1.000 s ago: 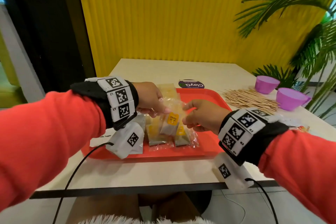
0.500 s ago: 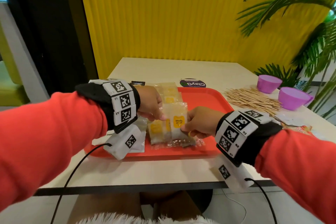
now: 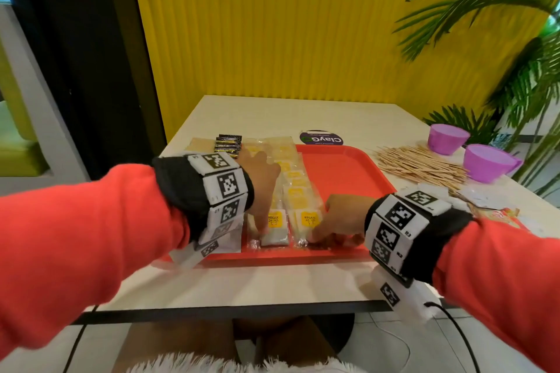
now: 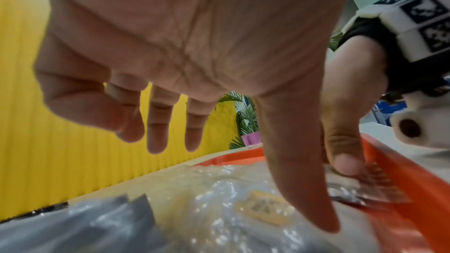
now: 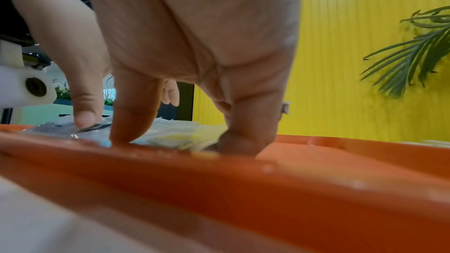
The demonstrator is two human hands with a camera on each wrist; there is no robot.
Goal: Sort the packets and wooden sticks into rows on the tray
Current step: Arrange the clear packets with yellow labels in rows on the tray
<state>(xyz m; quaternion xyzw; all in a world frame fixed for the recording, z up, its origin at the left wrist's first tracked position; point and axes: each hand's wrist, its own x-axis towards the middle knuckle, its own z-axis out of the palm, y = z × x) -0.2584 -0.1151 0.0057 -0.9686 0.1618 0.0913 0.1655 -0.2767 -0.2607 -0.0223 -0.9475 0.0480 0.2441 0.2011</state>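
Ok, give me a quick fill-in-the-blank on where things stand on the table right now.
1. The tray holding the packets is ____ in colour.
2. The wooden sticks lie in a pile on the ____, not on the tray.
3. The two cups beyond the sticks are ____.
4. The yellow label on the nearest packet, under the left hand, reads ____.

Missing words: red; table; purple; RELAX

"RELAX" on two packets; "ClayGo" on a round sticker.

A ribbed yellow wall backs the cream rectangular table, with green palm fronds at right and a black panel at left.
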